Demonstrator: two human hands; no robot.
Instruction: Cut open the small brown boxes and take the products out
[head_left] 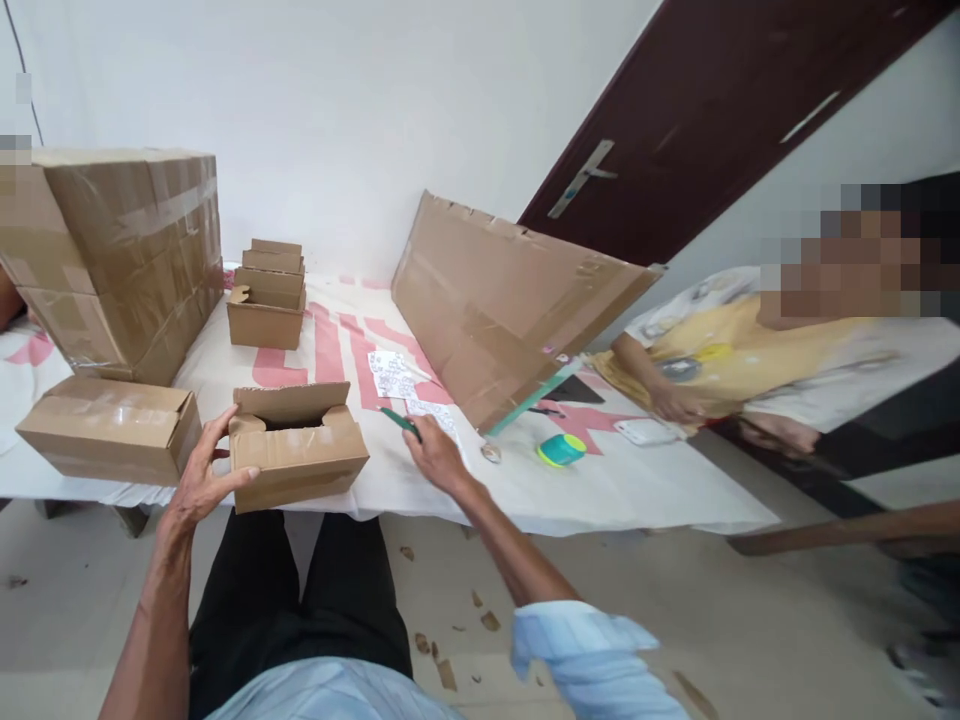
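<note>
My left hand (201,476) rests with spread fingers against the left end of a small open cardboard box (296,447) at the table's near edge. Just right of that box, my right hand (435,455) is closed on a green pen (399,421), its tip pointing up-left. Beyond the pen lie white printed paper slips (393,373) on the white cloth with red letters (337,340).
A closed flat box (109,428) lies at left below a large taped carton (127,255). Stacked small boxes (268,298) stand behind. A big cardboard sheet (510,300) leans at centre. A teal tape roll (561,450) and a green ruler (534,398) are nearby. Another person (750,360) sits at right.
</note>
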